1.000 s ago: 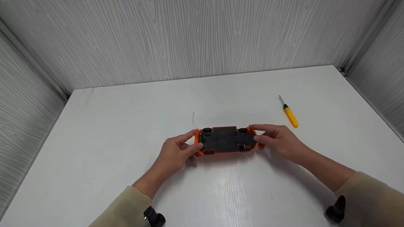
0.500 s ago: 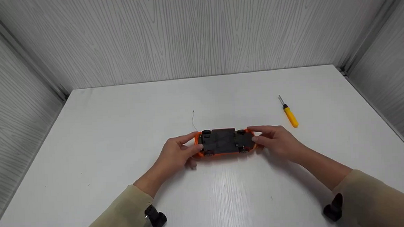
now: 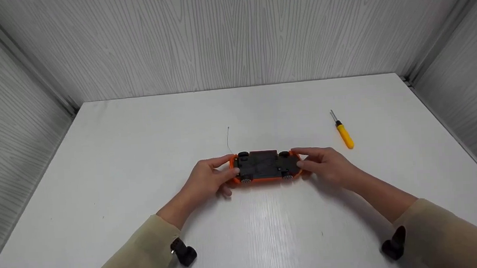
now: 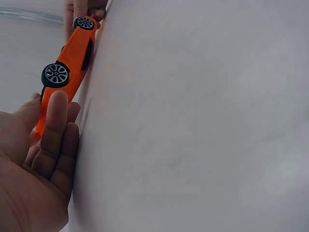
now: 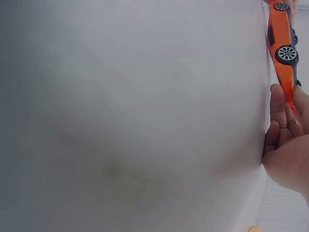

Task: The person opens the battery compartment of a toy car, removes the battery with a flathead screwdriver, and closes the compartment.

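Note:
An orange toy car (image 3: 260,165) lies upside down between my hands, its black underside and wheels facing up. My left hand (image 3: 208,178) grips its left end, thumb on the underside and fingers round the edge. At the other end my right hand (image 3: 328,166) pinches it in the same way. A thin wire (image 3: 228,140) sticks out from the car's far left corner. The left wrist view shows the orange side of the car (image 4: 75,55) with its spoked wheels, close over the table. In the right wrist view the car (image 5: 280,36) appears at the upper right edge.
A screwdriver (image 3: 344,135) with a yellow handle lies on the white table (image 3: 140,135), to the far right of the car. Wood-grain panels (image 3: 233,36) enclose the table at the back and both sides. A black wrist device (image 3: 184,253) hangs from each sleeve.
The car has tilted slightly, so more of its near orange side and wheels shows. Both hands keep their hold at its ends. The screwdriver lies as before.

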Motion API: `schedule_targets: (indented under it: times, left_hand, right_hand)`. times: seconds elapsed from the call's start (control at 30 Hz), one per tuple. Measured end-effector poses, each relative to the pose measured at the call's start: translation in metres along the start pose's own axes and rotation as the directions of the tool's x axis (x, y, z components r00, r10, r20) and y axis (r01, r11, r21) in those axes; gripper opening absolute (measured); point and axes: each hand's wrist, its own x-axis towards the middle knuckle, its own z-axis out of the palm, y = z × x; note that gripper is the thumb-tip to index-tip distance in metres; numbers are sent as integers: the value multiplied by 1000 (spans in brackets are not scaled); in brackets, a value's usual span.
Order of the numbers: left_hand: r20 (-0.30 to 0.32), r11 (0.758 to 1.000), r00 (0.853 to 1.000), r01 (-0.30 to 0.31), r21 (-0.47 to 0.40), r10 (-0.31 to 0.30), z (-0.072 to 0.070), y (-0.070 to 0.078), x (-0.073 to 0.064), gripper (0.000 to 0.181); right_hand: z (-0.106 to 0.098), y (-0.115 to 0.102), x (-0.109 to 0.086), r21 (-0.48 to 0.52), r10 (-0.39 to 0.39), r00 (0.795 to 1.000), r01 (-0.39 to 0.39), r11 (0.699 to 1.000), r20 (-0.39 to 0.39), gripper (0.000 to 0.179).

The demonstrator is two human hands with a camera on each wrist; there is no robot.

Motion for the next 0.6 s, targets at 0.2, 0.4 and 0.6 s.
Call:
schedule_targets:
  times: [0.2, 0.4, 0.6]
  left_hand:
    - [17, 999, 1000, 26, 34, -27, -3, 1, 2, 60]
    - [30, 997, 998, 56, 52, -57, -8, 5, 2, 63]
    - [10, 995, 1000, 21, 98, -22, -18, 8, -1, 62]
  right_hand:
    - [0, -2, -2, -1, 14, 1000, -14, 1000, 14, 51]
    - [-1, -3, -2, 8, 19, 1000, -19, 1000, 24, 56]
    - [-3, -3, 0, 36, 26, 1000, -27, 999, 15, 58]
